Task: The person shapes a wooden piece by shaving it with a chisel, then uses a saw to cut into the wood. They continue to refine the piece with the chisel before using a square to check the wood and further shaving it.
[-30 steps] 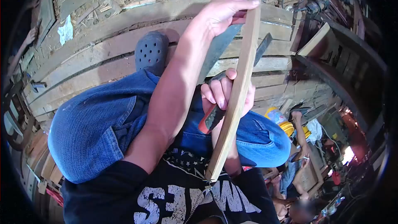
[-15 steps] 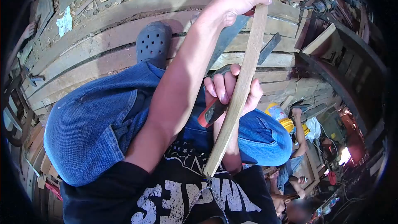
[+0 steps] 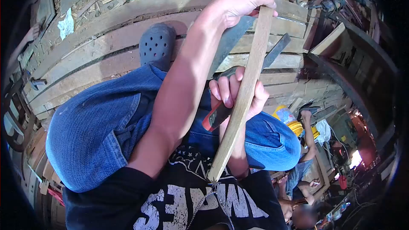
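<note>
A long, narrow wooden strip point(image 3: 250, 76) slants from the top of the view down to my shirt, its lower end against my chest. My left hand point(image 3: 243, 2) is closed around its upper part. My right hand point(image 3: 238, 91) grips a tool with a red and black handle point(image 3: 216, 117), behind the strip. A dark flat blade point(image 3: 277, 51) shows past the strip's right side and seems to belong to that tool. Below my left hand is a wider blue-grey flat piece point(image 3: 232, 38), partly hidden by my forearm.
Wood scraps litter the plank floor point(image 3: 106, 38). My grey clog point(image 3: 157, 42) rests on it. At right are a yellow container point(image 3: 287, 119), a dark wooden frame point(image 3: 362, 72) and another person point(image 3: 298, 183). Another person's hand point(image 3: 32, 33) shows at the left edge.
The strip and my left hand have shifted slightly left and down. My right hand keeps its grip on the handle. The other person's hand at the left edge has moved a little.
</note>
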Motion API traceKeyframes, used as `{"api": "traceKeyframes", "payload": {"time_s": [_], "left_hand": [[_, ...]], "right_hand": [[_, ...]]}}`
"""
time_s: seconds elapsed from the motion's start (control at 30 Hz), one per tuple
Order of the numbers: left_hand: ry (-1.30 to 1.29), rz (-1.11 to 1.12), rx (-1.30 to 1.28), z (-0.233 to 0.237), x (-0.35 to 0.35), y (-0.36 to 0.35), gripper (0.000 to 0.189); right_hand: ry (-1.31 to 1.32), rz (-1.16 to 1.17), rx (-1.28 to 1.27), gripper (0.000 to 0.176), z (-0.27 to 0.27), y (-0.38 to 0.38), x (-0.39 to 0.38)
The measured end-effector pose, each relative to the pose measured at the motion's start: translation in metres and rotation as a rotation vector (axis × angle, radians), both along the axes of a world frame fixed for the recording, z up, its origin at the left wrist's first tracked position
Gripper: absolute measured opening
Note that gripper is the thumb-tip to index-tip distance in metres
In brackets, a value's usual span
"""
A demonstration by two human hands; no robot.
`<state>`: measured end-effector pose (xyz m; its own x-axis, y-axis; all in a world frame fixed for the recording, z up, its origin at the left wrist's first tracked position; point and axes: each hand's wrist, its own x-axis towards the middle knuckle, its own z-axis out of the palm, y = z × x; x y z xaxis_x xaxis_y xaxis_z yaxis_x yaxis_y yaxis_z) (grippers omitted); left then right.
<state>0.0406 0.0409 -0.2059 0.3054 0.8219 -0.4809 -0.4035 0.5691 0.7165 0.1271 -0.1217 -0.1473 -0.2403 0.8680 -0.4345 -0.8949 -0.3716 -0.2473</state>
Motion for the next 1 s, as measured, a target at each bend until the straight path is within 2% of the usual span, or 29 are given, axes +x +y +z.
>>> {"api": "traceKeyframes", "payload": {"time_s": [0.2, 0.3, 0.7, 1.0], "left_hand": [[-0.047, 0.095, -0.084, -0.0001, 0.0041, 0.0001, 0.026], [-0.006, 0.084, -0.087, 0.0005, 0.003, 0.0014, 0.028], [-0.079, 0.067, -0.12, -0.0002, -0.0035, 0.0017, 0.034], [-0.007, -0.029, -0.152, -0.0042, -0.0019, 0.0008, 0.038]], "right_hand": [[-0.102, 0.005, -0.032, 0.036, 0.0023, 0.0019, -0.0019], [-0.046, 0.025, 0.048, 0.04, -0.0006, 0.0012, -0.0013], [-0.152, 0.047, -0.017, 0.038, 0.005, 0.0016, -0.0051], [-0.223, 0.04, -0.005, 0.038, 0.0072, 0.0023, -0.0035]]}}
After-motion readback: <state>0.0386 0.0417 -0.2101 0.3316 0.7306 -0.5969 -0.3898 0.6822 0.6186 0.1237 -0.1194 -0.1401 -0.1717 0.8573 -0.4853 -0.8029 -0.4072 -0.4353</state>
